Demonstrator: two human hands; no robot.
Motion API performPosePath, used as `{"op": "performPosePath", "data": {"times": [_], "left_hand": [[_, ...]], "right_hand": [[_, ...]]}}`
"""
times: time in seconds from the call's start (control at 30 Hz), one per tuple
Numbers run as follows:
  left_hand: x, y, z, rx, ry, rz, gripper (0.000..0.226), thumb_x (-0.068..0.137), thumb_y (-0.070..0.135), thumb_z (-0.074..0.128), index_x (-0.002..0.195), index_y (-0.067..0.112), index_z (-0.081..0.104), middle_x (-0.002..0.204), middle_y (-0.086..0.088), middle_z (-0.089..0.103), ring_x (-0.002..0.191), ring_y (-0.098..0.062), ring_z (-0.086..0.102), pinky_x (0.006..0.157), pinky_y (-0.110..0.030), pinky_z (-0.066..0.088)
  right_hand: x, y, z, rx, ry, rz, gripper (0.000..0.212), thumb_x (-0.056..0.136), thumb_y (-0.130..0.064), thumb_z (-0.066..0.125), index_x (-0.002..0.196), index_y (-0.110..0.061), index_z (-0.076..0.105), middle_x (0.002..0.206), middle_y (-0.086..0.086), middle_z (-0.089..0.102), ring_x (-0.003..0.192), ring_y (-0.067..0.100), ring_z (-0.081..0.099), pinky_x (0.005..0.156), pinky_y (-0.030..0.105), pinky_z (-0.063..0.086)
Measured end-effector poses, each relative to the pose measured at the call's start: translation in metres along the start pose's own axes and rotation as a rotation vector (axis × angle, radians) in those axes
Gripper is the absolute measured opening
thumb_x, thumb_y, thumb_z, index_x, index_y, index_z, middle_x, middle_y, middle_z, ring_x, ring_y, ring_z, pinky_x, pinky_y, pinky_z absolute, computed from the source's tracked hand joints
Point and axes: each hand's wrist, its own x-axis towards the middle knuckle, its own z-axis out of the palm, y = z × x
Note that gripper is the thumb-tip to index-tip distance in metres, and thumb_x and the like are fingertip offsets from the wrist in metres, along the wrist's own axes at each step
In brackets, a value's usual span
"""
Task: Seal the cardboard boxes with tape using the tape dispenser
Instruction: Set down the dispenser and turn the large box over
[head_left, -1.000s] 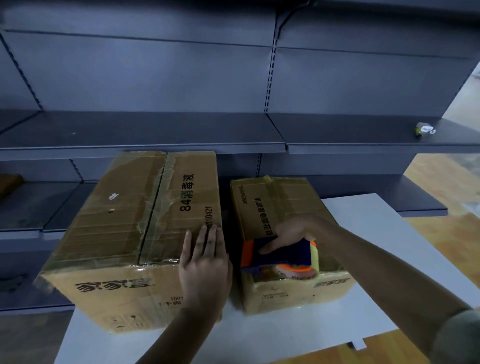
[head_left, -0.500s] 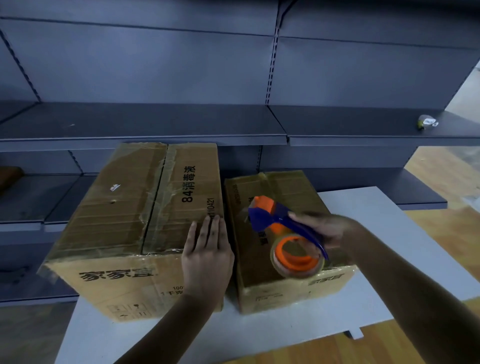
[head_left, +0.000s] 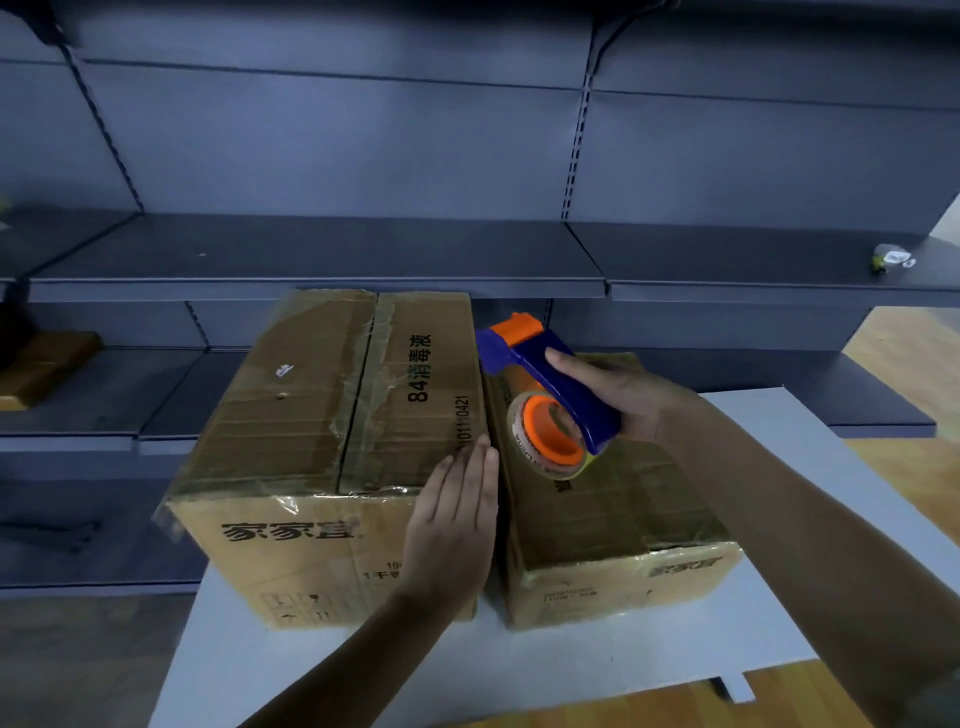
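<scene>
Two cardboard boxes stand side by side on a white table (head_left: 597, 675). The large box (head_left: 322, 415) on the left has tape along its centre seam and printed characters. The small box (head_left: 613, 519) on the right is lower, with glossy tape on top. My left hand (head_left: 454, 519) lies flat, fingers straight, on the large box's near right corner. My right hand (head_left: 618, 395) grips the blue handle of the tape dispenser (head_left: 545, 395), which is lifted above the small box's far end, its orange roll facing me and its orange head pointing away.
Dark grey metal shelving (head_left: 363, 260) runs behind the table at several levels. A small pale object (head_left: 891, 257) lies on the right shelf. A brown item (head_left: 47, 364) sits on a lower shelf at the left. Wooden floor shows at the right and below.
My right hand lifted the dispenser off the small box's near end, turned it upright and carried it toward the far end. My left hand stayed on the large box.
</scene>
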Motion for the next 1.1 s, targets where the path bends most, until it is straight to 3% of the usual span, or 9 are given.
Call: {"op": "performPosePath", "data": {"times": [0.13, 0.27, 0.4, 0.53, 0.63, 0.73, 0.87, 0.97, 1.1], "left_hand": [[-0.001, -0.003, 0.011, 0.040, 0.061, 0.102, 0.050, 0.098, 0.033, 0.025, 0.134, -0.001, 0.032, 0.138, -0.010, 0.041, 0.130, -0.027, 0.038, 0.111, -0.041, 0.016], [-0.007, -0.011, -0.001, -0.036, 0.039, 0.169, 0.055, 0.091, 0.039, 0.038, 0.132, 0.003, 0.037, 0.135, -0.012, 0.051, 0.129, -0.023, 0.041, 0.109, -0.037, 0.019], [-0.015, -0.036, -0.020, -0.188, 0.112, 0.105, 0.054, 0.096, 0.034, 0.034, 0.141, 0.005, 0.029, 0.146, -0.013, 0.033, 0.137, -0.023, 0.032, 0.116, -0.040, 0.017], [-0.022, -0.069, -0.026, -0.136, 0.056, 0.016, 0.043, 0.092, 0.028, 0.043, 0.128, 0.009, 0.054, 0.130, -0.009, 0.057, 0.119, -0.019, 0.055, 0.106, -0.035, 0.034], [-0.025, -0.073, -0.024, -0.130, -0.013, 0.047, 0.043, 0.086, 0.024, 0.046, 0.125, 0.011, 0.058, 0.126, -0.005, 0.061, 0.117, -0.017, 0.057, 0.102, -0.038, 0.038], [-0.026, -0.075, -0.029, -0.274, 0.046, 0.038, 0.041, 0.092, 0.031, 0.045, 0.123, 0.008, 0.060, 0.128, -0.007, 0.059, 0.121, -0.017, 0.053, 0.103, -0.038, 0.040], [-0.030, -0.096, -0.046, -0.363, 0.168, -0.021, 0.033, 0.096, 0.026, 0.044, 0.109, 0.007, 0.068, 0.112, -0.007, 0.068, 0.107, -0.015, 0.062, 0.096, -0.034, 0.048], [-0.029, -0.122, -0.054, -0.311, 0.112, 0.010, 0.028, 0.089, 0.024, 0.052, 0.104, 0.009, 0.071, 0.107, -0.005, 0.070, 0.103, -0.017, 0.065, 0.089, -0.037, 0.053], [-0.026, -0.139, -0.056, -0.296, 0.047, 0.131, 0.024, 0.082, 0.023, 0.063, 0.103, 0.015, 0.072, 0.108, 0.000, 0.070, 0.105, -0.015, 0.064, 0.082, -0.035, 0.056]], "right_hand": [[0.010, -0.011, 0.019, -0.053, 0.043, -0.084, 0.056, 0.058, -0.059, 0.069, 0.091, -0.015, 0.059, 0.063, -0.003, 0.071, 0.056, 0.009, 0.068, 0.048, 0.019, 0.051], [0.020, -0.027, 0.036, -0.122, 0.007, -0.132, 0.067, 0.052, -0.067, 0.069, 0.090, -0.013, 0.063, 0.067, 0.000, 0.071, 0.059, 0.012, 0.068, 0.051, 0.022, 0.052], [0.032, -0.039, 0.064, -0.306, -0.008, -0.220, 0.048, 0.067, -0.062, 0.067, 0.080, -0.016, 0.064, 0.064, -0.002, 0.071, 0.055, 0.010, 0.067, 0.047, 0.018, 0.049], [0.046, -0.047, 0.100, -0.447, -0.109, -0.244, 0.034, 0.083, -0.048, 0.063, 0.075, -0.015, 0.061, 0.060, 0.000, 0.070, 0.052, 0.013, 0.067, 0.042, 0.016, 0.046], [0.058, -0.051, 0.126, -0.717, -0.004, -0.268, 0.034, 0.080, -0.049, 0.064, 0.074, -0.016, 0.056, 0.064, 0.002, 0.068, 0.057, 0.016, 0.066, 0.049, 0.021, 0.046], [0.064, -0.041, 0.143, -1.156, 0.195, -0.518, 0.035, 0.078, -0.045, 0.061, 0.060, -0.021, 0.042, 0.053, -0.006, 0.051, 0.047, 0.008, 0.049, 0.045, 0.022, 0.030], [0.067, -0.020, 0.150, -1.397, 0.109, -0.653, 0.030, 0.083, -0.039, 0.058, 0.074, -0.019, 0.039, 0.066, -0.005, 0.051, 0.055, 0.011, 0.048, 0.043, 0.020, 0.027], [0.069, -0.019, 0.150, -1.436, 0.115, -0.723, 0.031, 0.083, -0.040, 0.062, 0.091, -0.011, 0.054, 0.091, 0.005, 0.062, 0.083, 0.017, 0.054, 0.060, 0.022, 0.037], [0.064, -0.019, 0.146, -1.672, 0.339, -0.752, 0.057, 0.085, -0.055, 0.054, 0.111, -0.006, 0.061, 0.115, 0.008, 0.058, 0.112, 0.024, 0.045, 0.094, 0.035, 0.035]]}}
